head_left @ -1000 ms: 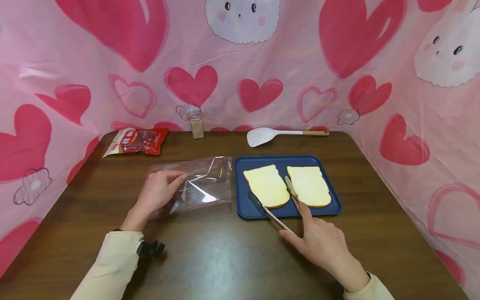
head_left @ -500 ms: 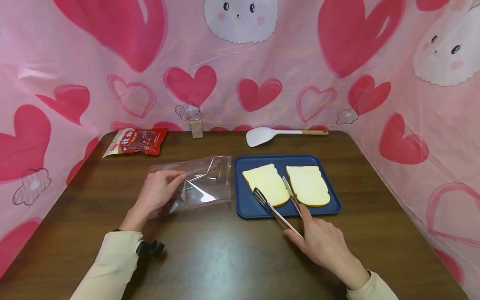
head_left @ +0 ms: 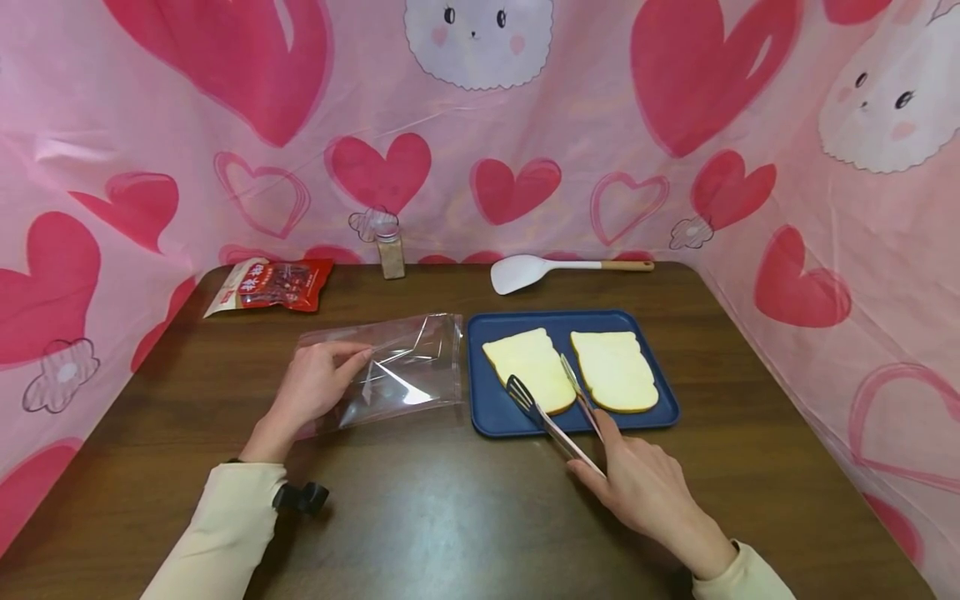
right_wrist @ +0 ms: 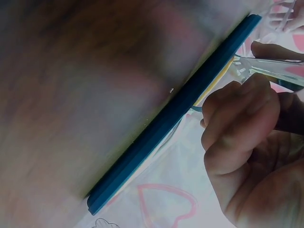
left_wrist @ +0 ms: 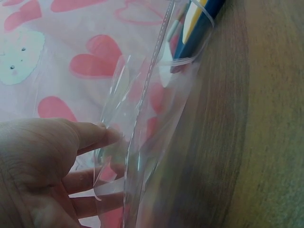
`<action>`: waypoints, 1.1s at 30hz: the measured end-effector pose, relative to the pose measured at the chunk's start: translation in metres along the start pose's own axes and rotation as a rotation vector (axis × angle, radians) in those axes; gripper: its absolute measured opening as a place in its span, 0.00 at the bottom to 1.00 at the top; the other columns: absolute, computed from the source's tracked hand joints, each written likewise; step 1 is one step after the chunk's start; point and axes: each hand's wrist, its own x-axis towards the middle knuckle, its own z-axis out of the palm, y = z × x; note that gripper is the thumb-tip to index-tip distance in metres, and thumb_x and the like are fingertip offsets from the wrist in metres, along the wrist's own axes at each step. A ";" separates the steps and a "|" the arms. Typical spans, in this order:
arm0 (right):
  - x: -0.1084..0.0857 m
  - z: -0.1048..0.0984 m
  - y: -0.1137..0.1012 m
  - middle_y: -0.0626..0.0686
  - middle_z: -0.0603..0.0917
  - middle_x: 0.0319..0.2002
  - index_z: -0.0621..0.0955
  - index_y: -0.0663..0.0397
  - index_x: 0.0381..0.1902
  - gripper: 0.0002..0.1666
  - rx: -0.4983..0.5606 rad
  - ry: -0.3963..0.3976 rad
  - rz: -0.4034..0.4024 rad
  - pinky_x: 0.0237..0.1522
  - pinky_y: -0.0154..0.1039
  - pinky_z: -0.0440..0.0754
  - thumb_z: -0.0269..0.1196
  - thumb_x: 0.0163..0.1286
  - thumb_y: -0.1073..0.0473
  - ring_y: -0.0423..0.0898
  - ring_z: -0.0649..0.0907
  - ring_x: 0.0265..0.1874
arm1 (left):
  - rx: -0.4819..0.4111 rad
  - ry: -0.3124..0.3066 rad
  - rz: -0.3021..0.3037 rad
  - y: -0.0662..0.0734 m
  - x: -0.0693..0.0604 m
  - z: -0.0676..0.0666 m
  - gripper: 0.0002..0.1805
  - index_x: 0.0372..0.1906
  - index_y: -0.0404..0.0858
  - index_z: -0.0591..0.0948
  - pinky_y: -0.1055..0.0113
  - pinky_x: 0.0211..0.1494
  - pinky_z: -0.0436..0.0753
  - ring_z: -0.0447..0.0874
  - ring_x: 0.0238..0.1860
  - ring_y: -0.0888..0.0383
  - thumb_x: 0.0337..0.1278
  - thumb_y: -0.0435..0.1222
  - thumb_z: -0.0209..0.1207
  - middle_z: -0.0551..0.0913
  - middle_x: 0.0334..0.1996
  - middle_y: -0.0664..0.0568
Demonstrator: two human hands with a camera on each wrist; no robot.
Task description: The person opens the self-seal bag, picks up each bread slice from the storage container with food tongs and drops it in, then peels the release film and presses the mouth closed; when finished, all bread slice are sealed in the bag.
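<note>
Hand, left: pinching one clear bag, left of one blue tray; hand, right: gripping one pair of tongs, parted at leftmost of two bread slices on tray; curled fingers: visible in right wrist view, hidden in head view.

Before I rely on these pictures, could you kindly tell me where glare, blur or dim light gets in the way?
Head view: mostly crisp, but bright glare on the clear plastic bag and a pale sheen on the table; left wrist view: muted and hazy; right wrist view: dim, the table heavily blurred, the blue tray and right hand sharper.
</note>
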 end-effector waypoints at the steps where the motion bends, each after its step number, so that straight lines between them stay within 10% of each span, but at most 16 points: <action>1: 0.000 0.000 0.000 0.49 0.77 0.21 0.71 0.55 0.71 0.45 0.002 0.004 -0.003 0.16 0.45 0.72 0.71 0.67 0.34 0.49 0.78 0.19 | 0.002 0.000 0.001 0.000 0.000 0.000 0.20 0.64 0.37 0.86 0.36 0.65 0.80 0.83 0.63 0.37 0.77 0.44 0.61 0.86 0.62 0.37; 22: 0.000 -0.004 -0.001 0.49 0.75 0.22 0.73 0.55 0.68 0.41 0.031 -0.035 0.002 0.19 0.44 0.70 0.70 0.69 0.36 0.48 0.75 0.20 | -0.006 0.008 0.014 -0.001 0.002 -0.002 0.20 0.63 0.36 0.86 0.33 0.68 0.77 0.82 0.65 0.34 0.77 0.43 0.60 0.86 0.61 0.36; 33: 0.010 -0.020 0.007 0.49 0.81 0.25 0.74 0.51 0.62 0.33 -0.083 0.125 -0.154 0.16 0.41 0.69 0.71 0.70 0.40 0.45 0.76 0.18 | -0.013 0.005 0.005 -0.003 0.002 -0.002 0.21 0.64 0.36 0.85 0.35 0.66 0.79 0.82 0.64 0.35 0.78 0.43 0.60 0.85 0.63 0.36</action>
